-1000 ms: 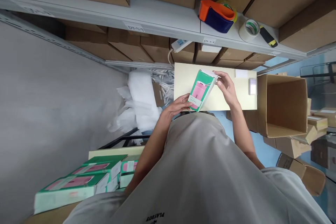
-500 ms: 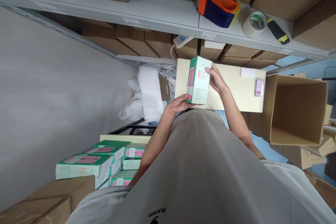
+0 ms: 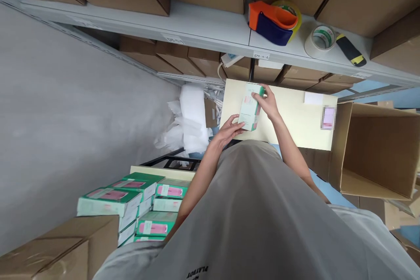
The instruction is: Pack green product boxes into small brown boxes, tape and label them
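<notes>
You've turned the box, so another side faces you: right hand gripping its top, left hand spread loosely against its base

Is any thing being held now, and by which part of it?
Yes, a small green-and-white box: the right hand grips its far end, while the left hand touches its near end.

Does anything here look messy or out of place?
Yes, mildly: the crumpled white translucent packing sheeting left of the cream rectangular tabletop looks untidy, its ragged ends spreading beside a smoother white bundle. The held green-and-white cardboard box shows no obvious damage.
</notes>
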Motion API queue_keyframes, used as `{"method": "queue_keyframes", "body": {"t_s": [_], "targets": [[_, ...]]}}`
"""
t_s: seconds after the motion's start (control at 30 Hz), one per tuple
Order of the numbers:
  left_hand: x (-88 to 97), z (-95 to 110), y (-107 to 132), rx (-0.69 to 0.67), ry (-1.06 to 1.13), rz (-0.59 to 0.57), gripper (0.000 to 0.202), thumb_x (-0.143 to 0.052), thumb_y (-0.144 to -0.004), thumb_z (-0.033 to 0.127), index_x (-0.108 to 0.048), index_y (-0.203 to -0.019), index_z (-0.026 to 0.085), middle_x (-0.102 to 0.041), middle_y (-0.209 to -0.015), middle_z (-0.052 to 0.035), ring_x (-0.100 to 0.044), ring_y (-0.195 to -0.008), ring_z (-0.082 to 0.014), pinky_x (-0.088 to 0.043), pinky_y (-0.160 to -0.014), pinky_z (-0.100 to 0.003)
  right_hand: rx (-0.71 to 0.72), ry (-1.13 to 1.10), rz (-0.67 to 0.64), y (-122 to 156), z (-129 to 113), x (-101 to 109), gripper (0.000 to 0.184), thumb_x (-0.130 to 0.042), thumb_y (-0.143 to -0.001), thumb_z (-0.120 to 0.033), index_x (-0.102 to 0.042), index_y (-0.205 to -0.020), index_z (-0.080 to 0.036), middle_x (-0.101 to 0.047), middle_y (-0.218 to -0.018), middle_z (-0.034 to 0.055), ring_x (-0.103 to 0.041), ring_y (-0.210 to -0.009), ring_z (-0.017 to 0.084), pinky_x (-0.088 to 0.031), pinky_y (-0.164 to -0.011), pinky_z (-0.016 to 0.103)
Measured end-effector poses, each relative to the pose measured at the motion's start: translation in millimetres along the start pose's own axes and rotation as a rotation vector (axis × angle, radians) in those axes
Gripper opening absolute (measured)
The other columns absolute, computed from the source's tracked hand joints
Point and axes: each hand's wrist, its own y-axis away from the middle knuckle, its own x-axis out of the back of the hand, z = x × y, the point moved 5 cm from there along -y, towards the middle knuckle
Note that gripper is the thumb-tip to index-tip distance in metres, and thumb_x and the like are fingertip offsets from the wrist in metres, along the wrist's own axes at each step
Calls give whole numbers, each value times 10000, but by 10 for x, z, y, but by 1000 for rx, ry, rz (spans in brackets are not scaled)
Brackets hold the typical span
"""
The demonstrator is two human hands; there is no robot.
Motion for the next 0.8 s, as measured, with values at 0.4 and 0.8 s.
{"method": "queue_keyframes", "body": {"t_s": [0.4, 0.8], "targets": [[61, -106, -48, 163, 242, -33, 240, -814, -1046, 318, -792, -1226, 161, -851, -945, -80, -768, -719, -161, -647, -745, -263, 22, -142, -65, 209, -101, 212, 893, -593, -884, -1022, -562, -1545, -422, -742, -1448, 76, -734, -1262, 308, -670, -1003, 500], [-8, -3, 78, 20, -75, 17, 855, -1111, -686, 329, -726, -1445, 248, -858, -1153, -61, -819, -986, -187, -639, -868, -265, 74, -128, 109, 237, 111, 152, 734, -892, -828, -772, -685, -1360, -310, -763, -1369, 87, -748, -1183, 296, -670, -1027, 443]]}}
